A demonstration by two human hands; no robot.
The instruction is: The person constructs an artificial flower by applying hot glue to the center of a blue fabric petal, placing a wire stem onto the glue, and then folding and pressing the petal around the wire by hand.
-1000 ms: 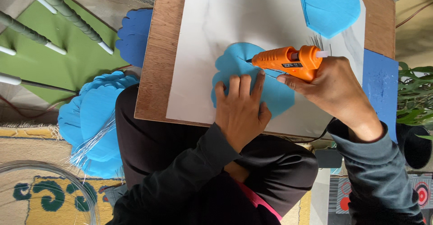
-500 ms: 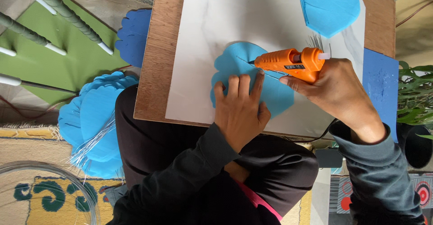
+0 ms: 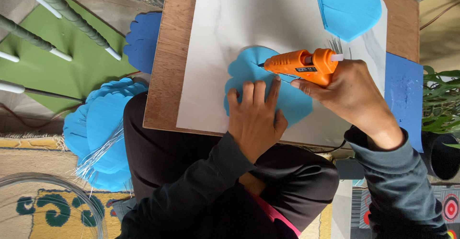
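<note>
Head view shows the right hand (image 3: 352, 93) with its grip wrapped tight around the handle of an orange glue gun (image 3: 299, 65), forefinger along the trigger side, the gun lying level with its dark nozzle pointing left and a pale glue stick poking out of its back end. That nozzle sits right at the surface of a light blue scalloped paper piece (image 3: 261, 83), near its upper edge. Just below the gun, the left hand (image 3: 256, 121) lies flat on the same paper piece, fingers pressed down side by side and gripping nothing, the forefinger tip almost under the gun's body. The paper piece rests on a white sheet (image 3: 230, 37), which covers most of a brown wooden worktop (image 3: 163, 76) set over the person's lap. Up and to the right of the gun, another light blue cut shape (image 3: 347, 6) lies on the sheet. Right of the gun, a darker blue sheet (image 3: 402, 90) hangs over the worktop's edge. Far left of the gun, off the worktop, sits a stack of light blue scalloped pieces (image 3: 98, 128) with thin silvery wires (image 3: 98, 160) across it, and above that a dark blue scalloped piece (image 3: 143, 40).
</note>
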